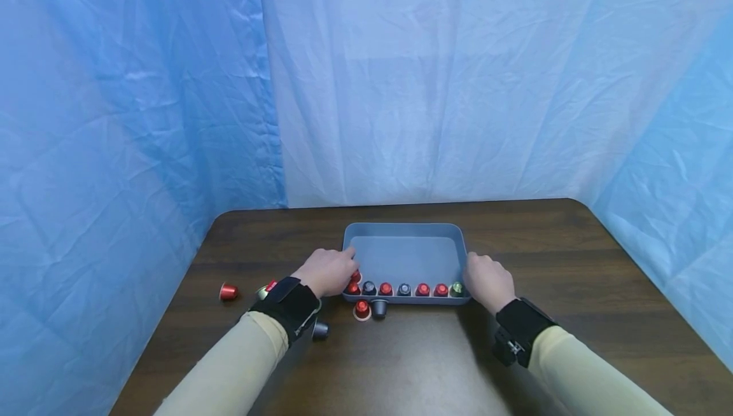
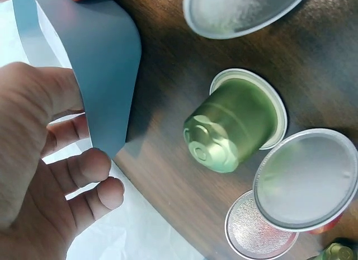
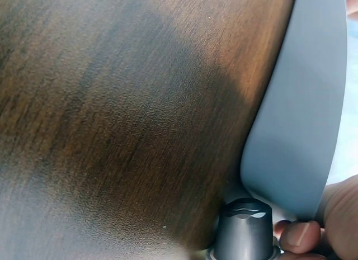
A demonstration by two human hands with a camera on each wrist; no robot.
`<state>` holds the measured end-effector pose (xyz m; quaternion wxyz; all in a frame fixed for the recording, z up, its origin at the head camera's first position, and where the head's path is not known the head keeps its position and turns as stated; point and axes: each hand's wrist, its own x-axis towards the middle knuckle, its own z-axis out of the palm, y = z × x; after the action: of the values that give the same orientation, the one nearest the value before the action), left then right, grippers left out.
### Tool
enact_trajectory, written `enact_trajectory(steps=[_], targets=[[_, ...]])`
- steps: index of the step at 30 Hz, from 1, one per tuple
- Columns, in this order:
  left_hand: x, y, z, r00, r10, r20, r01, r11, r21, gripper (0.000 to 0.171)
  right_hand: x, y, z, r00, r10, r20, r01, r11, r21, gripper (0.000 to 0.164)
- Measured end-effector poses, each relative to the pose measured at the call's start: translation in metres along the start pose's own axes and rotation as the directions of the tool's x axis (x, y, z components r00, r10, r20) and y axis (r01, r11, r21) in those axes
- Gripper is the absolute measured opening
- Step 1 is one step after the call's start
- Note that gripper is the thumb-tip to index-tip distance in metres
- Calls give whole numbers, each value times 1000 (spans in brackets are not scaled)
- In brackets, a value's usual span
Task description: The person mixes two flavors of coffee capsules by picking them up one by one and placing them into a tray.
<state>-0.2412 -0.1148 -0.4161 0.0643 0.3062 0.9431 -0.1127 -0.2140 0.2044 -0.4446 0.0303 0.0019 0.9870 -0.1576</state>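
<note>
A shallow blue-grey tray (image 1: 406,254) lies on the table between both hands. My left hand (image 1: 329,270) grips its left wall, fingers curled round the rim in the left wrist view. On the opposite side my right hand (image 1: 489,281) holds the right wall, and its fingers (image 3: 302,236) show only partly in the right wrist view. Along the tray's near wall runs a row of coffee capsules: red (image 1: 422,289), dark (image 1: 404,289) and green (image 1: 456,289). One more red capsule (image 1: 356,275) sits behind the row's left end. A black capsule (image 3: 244,229) stands close to my right fingers.
Just in front of the tray are a red capsule (image 1: 362,310) and a black one (image 1: 379,309). Another red capsule (image 1: 228,292) lies far left. By my left wrist are a dark capsule (image 1: 321,331) and a green capsule (image 2: 235,123). Blue sheets (image 1: 424,85) surround the table.
</note>
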Motion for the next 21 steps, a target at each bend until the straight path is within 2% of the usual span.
enact_trajectory(steps=[6, 11, 16, 21], targets=[[-3, 1, 0, 1000, 13, -20, -13, 1000, -15, 26, 0, 2, 1, 1000, 0, -6, 0, 1000, -7, 22], [-10, 4, -4, 993, 86, -80, -86, 996, 9, 26, 0, 2, 1, 1000, 3, -4, -3, 1000, -5, 22], [-21, 12, -10, 968, 191, -165, -182, 981, 69, 29, 1, 2, -1, 1000, 2, -1, -2, 1000, -9, 21], [-33, 20, -12, 932, 295, -211, -281, 955, 94, 36, 0, 1, -1, 1000, 4, 7, -4, 1000, -6, 22]])
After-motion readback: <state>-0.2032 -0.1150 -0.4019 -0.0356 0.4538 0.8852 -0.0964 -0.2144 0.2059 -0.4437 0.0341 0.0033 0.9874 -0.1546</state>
